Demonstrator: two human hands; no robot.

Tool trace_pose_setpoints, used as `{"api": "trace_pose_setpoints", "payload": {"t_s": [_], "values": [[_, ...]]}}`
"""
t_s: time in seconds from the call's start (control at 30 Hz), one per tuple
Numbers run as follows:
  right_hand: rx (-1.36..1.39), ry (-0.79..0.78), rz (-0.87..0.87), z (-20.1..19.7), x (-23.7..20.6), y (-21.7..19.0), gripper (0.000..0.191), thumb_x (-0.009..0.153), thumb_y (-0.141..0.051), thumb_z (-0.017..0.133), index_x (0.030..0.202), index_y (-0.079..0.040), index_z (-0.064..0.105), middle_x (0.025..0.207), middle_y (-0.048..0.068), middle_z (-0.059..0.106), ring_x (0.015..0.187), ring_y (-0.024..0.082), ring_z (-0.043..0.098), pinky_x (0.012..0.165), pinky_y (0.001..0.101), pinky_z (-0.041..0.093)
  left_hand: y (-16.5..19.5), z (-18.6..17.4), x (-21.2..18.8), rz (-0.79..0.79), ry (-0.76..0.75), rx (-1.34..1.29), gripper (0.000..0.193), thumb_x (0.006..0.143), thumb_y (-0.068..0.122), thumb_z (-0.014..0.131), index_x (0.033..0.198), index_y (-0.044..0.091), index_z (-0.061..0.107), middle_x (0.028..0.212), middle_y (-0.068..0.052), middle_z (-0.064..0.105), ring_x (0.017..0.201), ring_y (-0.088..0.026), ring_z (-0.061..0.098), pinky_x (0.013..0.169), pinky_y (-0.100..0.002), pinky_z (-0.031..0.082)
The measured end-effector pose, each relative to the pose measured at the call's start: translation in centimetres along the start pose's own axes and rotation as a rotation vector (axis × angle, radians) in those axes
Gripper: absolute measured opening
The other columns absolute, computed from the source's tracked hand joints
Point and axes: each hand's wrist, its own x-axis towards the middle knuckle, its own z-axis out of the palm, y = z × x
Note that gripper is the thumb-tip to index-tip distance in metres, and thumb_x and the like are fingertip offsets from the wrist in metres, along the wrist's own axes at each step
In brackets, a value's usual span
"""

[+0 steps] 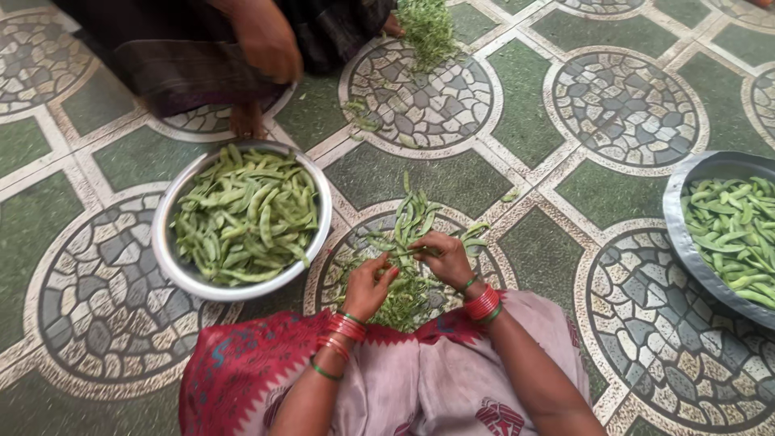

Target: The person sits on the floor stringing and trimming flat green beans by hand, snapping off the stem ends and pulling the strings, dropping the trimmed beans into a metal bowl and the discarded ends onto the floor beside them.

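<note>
the left hand point(369, 287) and right hand point(445, 257) both pinch one pod point(410, 253) low in the middle of the frame, above the pile point(412, 230) on the floor; it looks light, bendy, best held by its ends.

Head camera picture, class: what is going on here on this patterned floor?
A person sits on the tiled floor, and both the left hand and the right hand hold a green bean pod between them, above a loose pile of pods. A round steel bowl at their left is heaped with pods. A darker metal basin at the right edge holds more. Opposite, a second person sits near another green heap.
</note>
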Motion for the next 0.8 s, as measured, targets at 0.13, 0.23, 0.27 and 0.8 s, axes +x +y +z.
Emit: {"api": "trace_pose_setpoints", "payload": {"t_s": [0.13, 0.23, 0.27, 0.8], "values": [[-0.004, -0.037, -0.095, 1.1, -3.5, -4.2, 0.022, 0.078, 0.001, 0.076, 0.095, -0.012, 0.078, 0.090, 0.005, 0.073, 0.081, 0.022, 0.073, 0.070, 0.0333, 0.058, -0.3, -0.4, -2.9, -0.018, 0.005, -0.073, 0.021, 0.093, 0.020, 0.069, 0.098, 0.003, 0.080, 0.076, -0.011, 0.077, 0.063, -0.021, 0.075, 0.060, -0.033, 0.057], [-0.033, -0.029, -0.070, 2.0, -5.5, -6.4, 0.025, 0.079, 0.002, 0.074, 0.097, -0.014, 0.079, 0.090, 0.004, 0.072, 0.080, 0.020, 0.074, 0.068, 0.0330, 0.059, -0.4, -1.0, -5.0, -0.162, -0.060, -0.136, 0.019, 0.092, 0.014, 0.065, 0.093, 0.002, 0.080, 0.069, -0.009, 0.076, 0.061, -0.016, 0.076, 0.058, -0.030, 0.059], [-0.057, -0.029, -0.086, 2.1, -6.0, -7.0, 0.022, 0.078, 0.000, 0.075, 0.095, -0.015, 0.079, 0.089, 0.003, 0.072, 0.079, 0.020, 0.074, 0.067, 0.0333, 0.059, -0.3, -1.3, -5.5, -0.154, -0.079, -0.162, 0.019, 0.092, 0.014, 0.065, 0.092, 0.001, 0.080, 0.069, -0.009, 0.076, 0.060, -0.015, 0.075, 0.058, -0.030, 0.059], [0.518, 0.099, -0.025, 3.7, -7.0, -3.5, 0.016, 0.077, 0.003, 0.080, 0.090, -0.006, 0.079, 0.088, 0.003, 0.071, 0.080, 0.014, 0.069, 0.069, 0.0293, 0.058, 1.8, -1.1, -4.7, -0.177, -0.203, -0.583, 0.024, 0.090, 0.011, 0.062, 0.077, 0.000, 0.078, 0.060, -0.004, 0.072, 0.051, -0.008, 0.066, 0.049, -0.026, 0.055]]}}
